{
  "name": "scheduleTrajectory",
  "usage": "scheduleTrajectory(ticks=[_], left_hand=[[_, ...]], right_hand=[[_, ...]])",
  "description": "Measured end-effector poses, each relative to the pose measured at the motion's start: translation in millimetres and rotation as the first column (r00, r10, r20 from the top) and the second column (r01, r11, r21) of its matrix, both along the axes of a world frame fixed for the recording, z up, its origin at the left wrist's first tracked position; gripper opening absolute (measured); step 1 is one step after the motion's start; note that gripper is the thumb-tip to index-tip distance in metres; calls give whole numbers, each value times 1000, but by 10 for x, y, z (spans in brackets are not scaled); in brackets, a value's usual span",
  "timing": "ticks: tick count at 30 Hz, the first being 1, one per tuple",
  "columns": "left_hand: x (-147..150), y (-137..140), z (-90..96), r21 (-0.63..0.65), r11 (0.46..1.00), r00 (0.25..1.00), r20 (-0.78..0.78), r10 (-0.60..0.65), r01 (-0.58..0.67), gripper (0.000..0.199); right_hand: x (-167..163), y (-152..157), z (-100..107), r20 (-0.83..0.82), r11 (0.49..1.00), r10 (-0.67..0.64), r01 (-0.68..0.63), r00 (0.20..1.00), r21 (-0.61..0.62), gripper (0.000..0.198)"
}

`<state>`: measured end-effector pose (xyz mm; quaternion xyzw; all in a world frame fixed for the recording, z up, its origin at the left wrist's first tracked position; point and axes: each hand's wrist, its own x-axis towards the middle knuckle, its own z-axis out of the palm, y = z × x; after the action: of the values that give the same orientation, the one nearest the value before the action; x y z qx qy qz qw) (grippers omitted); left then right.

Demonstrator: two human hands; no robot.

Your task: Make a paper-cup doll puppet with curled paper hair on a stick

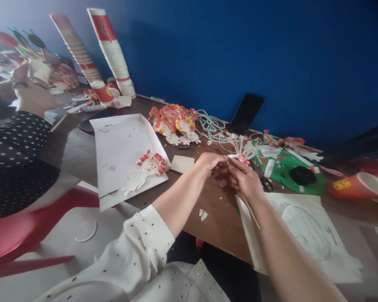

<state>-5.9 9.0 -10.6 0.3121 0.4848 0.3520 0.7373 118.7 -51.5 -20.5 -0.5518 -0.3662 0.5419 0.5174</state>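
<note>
My left hand (212, 162) and my right hand (245, 178) meet over the brown table, fingers closed close together. A thin wooden stick (251, 212) runs through my right hand, its lower end slanting down along the wrist. At my fingertips is a cut-paper piece (243, 158) with white strips and a red-orange part; my left fingers pinch at its white edge. The fingers partly hide where stick and paper meet. Black scissors (266, 183) lie just right of my right hand. A white glue stick (269, 167) rests beyond them.
Paper lion-like cut-outs (173, 121) are heaped near the blue wall. One more cut-out (151, 163) lies on a white box lid (113, 147). A phone (247, 112) leans on the wall. Stacked cups (111, 54) tower at left, near a co-worker's sleeve (15, 155). White papers (315, 239) lie right.
</note>
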Motion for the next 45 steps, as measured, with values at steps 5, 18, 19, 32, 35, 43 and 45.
scheduleTrajectory(ticks=[5,18,19,32,35,43,45], left_hand=[[-3,-26,9,0,1000,1000,27,-3,3,22],[-18,9,22,-8,1000,1000,7,-4,4,15],[-16,10,20,5,1000,1000,3,-8,8,14],[42,-45,30,-4,1000,999,-39,-14,14,20],[53,-65,58,-23,1000,1000,8,-14,14,14],[80,-23,-11,7,998,998,1,61,-61,6],[81,-26,-5,-7,997,997,3,78,-78,5]], right_hand=[[-12,15,-5,59,999,-37,38,998,-12,71],[1,62,-10,102,996,-78,82,992,-38,68],[-2,59,-7,100,996,-81,84,992,-33,67],[41,39,-87,204,997,-77,78,976,4,68],[67,54,-141,212,997,-79,77,974,18,68],[-10,34,-106,224,994,-105,101,969,31,65],[-24,33,-116,202,993,-117,112,972,35,65]])
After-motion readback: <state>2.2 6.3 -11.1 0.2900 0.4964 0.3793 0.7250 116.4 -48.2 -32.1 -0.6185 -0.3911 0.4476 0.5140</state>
